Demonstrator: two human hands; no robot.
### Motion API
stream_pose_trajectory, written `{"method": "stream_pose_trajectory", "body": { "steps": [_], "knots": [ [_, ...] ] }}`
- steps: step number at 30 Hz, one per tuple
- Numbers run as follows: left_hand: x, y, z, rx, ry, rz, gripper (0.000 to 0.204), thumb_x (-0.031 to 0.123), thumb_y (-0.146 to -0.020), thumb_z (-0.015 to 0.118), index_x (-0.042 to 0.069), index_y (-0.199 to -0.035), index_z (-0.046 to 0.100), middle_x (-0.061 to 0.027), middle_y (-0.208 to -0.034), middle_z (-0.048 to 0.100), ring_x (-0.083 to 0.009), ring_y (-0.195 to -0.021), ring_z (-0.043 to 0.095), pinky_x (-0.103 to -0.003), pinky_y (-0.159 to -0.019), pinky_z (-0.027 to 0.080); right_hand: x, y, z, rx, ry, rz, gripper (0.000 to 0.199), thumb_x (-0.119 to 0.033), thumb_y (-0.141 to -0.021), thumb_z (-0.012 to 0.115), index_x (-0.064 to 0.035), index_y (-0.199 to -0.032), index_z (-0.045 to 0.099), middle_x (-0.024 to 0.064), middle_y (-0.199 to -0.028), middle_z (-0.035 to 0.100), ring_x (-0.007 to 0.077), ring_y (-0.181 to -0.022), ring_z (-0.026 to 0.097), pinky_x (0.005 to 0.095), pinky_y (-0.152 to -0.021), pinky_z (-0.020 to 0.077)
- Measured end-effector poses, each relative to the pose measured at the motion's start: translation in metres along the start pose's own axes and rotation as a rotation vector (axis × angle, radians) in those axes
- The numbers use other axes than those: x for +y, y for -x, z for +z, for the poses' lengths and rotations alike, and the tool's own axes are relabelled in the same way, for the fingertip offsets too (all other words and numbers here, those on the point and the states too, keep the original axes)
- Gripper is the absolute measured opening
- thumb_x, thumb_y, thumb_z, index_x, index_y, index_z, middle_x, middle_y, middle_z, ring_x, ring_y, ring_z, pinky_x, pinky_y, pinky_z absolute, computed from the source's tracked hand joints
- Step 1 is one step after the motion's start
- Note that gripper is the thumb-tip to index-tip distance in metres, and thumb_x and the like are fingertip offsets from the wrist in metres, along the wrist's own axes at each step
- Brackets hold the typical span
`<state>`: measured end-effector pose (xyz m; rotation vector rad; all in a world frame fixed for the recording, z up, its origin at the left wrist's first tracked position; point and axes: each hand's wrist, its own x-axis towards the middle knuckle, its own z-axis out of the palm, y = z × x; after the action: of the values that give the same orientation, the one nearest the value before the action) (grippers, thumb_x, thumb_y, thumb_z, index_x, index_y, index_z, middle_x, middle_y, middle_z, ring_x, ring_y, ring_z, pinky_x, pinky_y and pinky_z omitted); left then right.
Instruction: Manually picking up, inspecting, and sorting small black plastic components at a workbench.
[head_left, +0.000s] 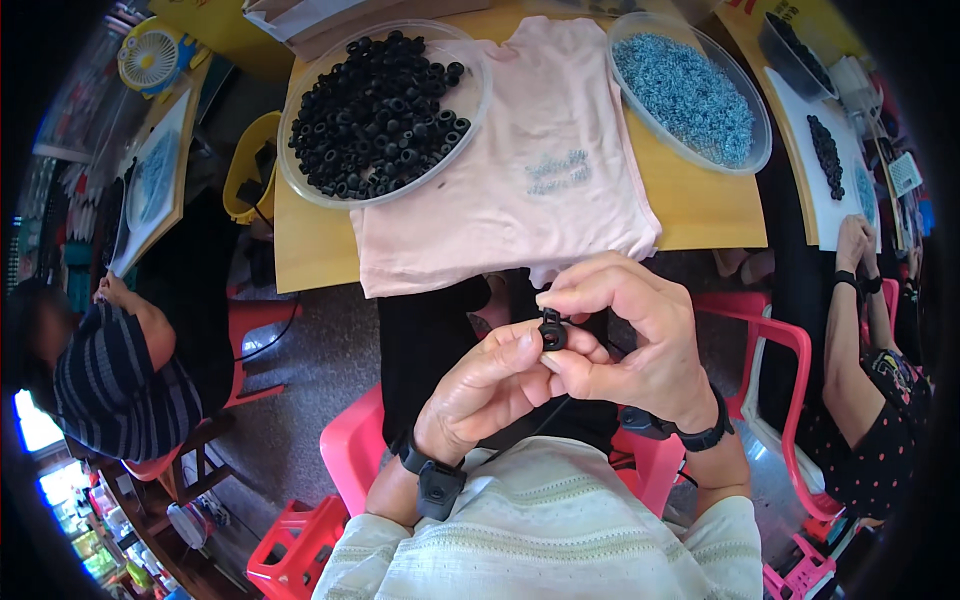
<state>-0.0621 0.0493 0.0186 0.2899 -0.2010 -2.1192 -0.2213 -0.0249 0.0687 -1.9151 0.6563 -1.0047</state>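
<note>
**Me:** Speckled grey floor (pixel 340 340) below me, a yellow desk (pixel 700 220) ahead — and my hands work over my lap, short of its edge.

**Friend:** Holding what?

**Me:** A small black piece (pixel 552 335), between both sets of fingertips. My left hand (pixel 490 375) is half curled, thumb and fingers pinching it; my right hand (pixel 640 325) is arched, thumb and forefinger nearly meeting around it.

**Friend:** What could go wrong?

**Me:** If one tip slid, it might pop free, since only the tips grip it — and on my dark trousers (pixel 415 360) I'd struggle to spot it.

**Friend:** And beyond?

**Me:** A pink shirt (pixel 480 220) overhangs the desk, blue bits (pixel 560 172) scattered on it; a forearm snagging the hem could spill them. Farther back, a clear tub of black pieces (pixel 375 115) is at left, a tub of blue coils (pixel 690 95) at right.
</note>
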Motion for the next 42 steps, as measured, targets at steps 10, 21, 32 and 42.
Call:
{"method": "stream_pose_trajectory", "body": {
  "steps": [10, 21, 32, 42],
  "knots": [
    [-0.005, 0.001, 0.006, 0.085, 0.052, 0.036, 0.038, 0.030, -0.090, 0.063, -0.004, -0.105, 0.061, -0.0140, -0.105, 0.062, -0.0218, -0.103, 0.058, -0.035, -0.097, 0.043, 0.006, 0.006, 0.003, 0.035, 0.051, -0.087, 0.029, -0.002, -0.062, 0.076, -0.0003, -0.089, 0.064, 0.0098, -0.084, 0.065, 0.0174, -0.068, 0.063, 0.0256, -0.060, 0.0511],
    [0.009, -0.007, 0.018, 0.247, -0.215, 0.159, 0.035, 0.030, -0.096, 0.055, -0.002, -0.106, 0.063, -0.0113, -0.101, 0.066, -0.0193, -0.098, 0.063, -0.034, -0.089, 0.050, 0.014, 0.005, 0.010, 0.109, 0.041, -0.012, 0.029, 0.001, -0.067, 0.075, -0.0001, -0.093, 0.063, 0.0103, -0.089, 0.067, 0.0141, -0.071, 0.064, 0.0242, -0.064, 0.0524],
    [0.017, -0.029, 0.000, 0.517, -0.807, 0.556, 0.027, 0.008, -0.095, 0.055, -0.003, -0.120, 0.056, -0.0090, -0.111, 0.059, -0.0124, -0.098, 0.059, -0.027, -0.088, 0.049, 0.061, -0.013, 0.014, 0.139, 0.087, 0.102, 0.025, -0.005, -0.070, 0.076, -0.0009, -0.093, 0.067, 0.0064, -0.109, 0.057, 0.0146, -0.087, 0.055, 0.0225, -0.064, 0.0476],
    [0.034, -0.026, -0.019, 0.607, -1.082, 0.537, 0.026, 0.004, -0.095, 0.054, -0.002, -0.119, 0.061, -0.0084, -0.113, 0.059, -0.0131, -0.095, 0.060, -0.025, -0.085, 0.049, 0.067, -0.020, 0.027, 0.038, -0.133, 0.435, 0.024, -0.004, -0.080, 0.071, 0.0005, -0.103, 0.068, 0.0034, -0.076, 0.054, 0.0081, -0.061, 0.050, 0.0234, -0.055, 0.0418]
  ]
}}
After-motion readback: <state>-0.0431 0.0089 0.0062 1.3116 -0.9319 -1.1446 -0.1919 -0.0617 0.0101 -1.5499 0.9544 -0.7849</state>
